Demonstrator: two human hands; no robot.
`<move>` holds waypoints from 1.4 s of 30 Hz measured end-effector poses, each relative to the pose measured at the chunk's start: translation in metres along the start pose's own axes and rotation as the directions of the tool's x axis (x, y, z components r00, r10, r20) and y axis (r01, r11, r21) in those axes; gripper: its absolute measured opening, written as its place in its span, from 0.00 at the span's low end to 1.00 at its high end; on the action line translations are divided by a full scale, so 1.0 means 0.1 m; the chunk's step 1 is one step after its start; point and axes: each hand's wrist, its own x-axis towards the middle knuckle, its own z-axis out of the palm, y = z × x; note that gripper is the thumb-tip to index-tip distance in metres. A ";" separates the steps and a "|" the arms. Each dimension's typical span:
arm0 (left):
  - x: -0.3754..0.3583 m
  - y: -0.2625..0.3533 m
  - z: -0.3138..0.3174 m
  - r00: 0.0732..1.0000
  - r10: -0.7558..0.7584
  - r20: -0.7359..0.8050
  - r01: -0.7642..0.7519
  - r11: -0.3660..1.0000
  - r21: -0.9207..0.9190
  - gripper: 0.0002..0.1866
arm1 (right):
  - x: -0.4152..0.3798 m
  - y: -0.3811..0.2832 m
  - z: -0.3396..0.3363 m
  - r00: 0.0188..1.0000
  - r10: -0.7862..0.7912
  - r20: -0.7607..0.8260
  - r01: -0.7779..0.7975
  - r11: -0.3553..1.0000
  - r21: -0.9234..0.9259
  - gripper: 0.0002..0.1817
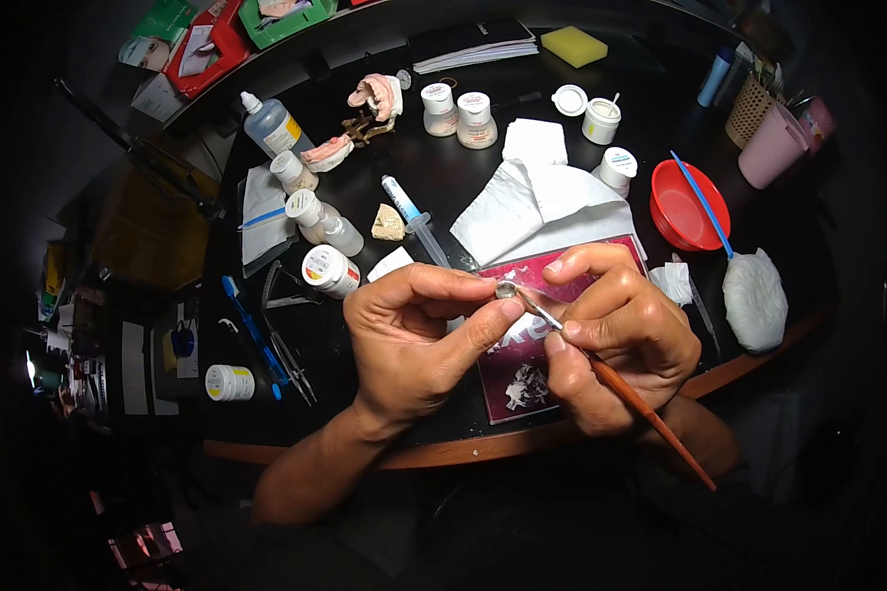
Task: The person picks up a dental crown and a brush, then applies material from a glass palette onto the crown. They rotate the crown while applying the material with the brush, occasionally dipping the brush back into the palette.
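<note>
My left hand (409, 335) pinches a small, shiny metal dental crown (506, 291) between thumb and forefinger. In my right hand (629, 330) is a fine brush (652, 421), gripped like a pen by its metal collar, its reddish wooden handle slanting down to the right. The brush's tip lies right at the crown; whether it touches cannot be made out. Below both hands lies a maroon board (503, 394) with white lettering. Crumpled white scraps (527, 387) rest on it, and the hands cover part of its surface.
White cloths (517, 207) lie behind the board. A red bowl (675, 222) with a blue stick and a white pad (755, 300) are at right. Jars, a syringe (414, 217), tweezers (294, 366), a blue toothbrush (253, 335) and dental casts (375, 96) stand left and behind.
</note>
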 end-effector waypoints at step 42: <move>0.05 0.00 -0.06 0.920 -0.276 0.277 0.362 0.871 -0.333 0.12 | -0.04 -0.01 -0.02 0.999 -0.033 -0.010 0.033 0.999 -0.028 0.11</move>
